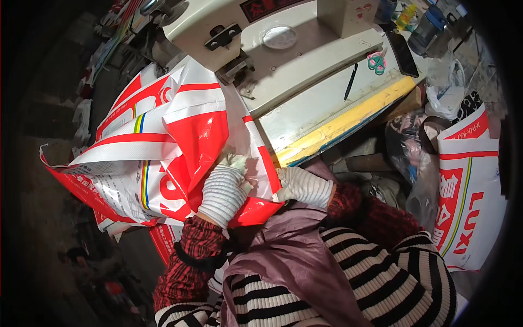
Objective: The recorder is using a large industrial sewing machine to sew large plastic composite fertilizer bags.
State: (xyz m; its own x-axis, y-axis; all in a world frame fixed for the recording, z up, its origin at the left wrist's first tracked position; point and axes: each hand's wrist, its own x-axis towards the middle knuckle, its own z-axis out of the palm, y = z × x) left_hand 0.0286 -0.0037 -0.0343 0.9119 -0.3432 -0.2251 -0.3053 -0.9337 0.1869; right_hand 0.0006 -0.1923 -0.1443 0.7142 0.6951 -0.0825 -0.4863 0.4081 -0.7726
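Observation:
A large red and white woven plastic sack [199, 131] lies in folds across the left side of the sewing machine [294, 73], its upper part by the needle area. My left hand [226, 185], in a white ribbed glove, is closed on the sack's folds; its fingertips are partly hidden. My right hand [306, 186], gloved likewise, pinches the sack's red edge near my lap. Both hands are close together, just in front of the machine bed's near corner.
On the machine table lie a yellow strip [348, 117], a black pen [351, 82], green-handled scissors [376, 63] and a dark phone [402, 54]. A blue-lidded bottle [427, 30] stands at the far right. Another printed sack [474, 185] hangs at my right.

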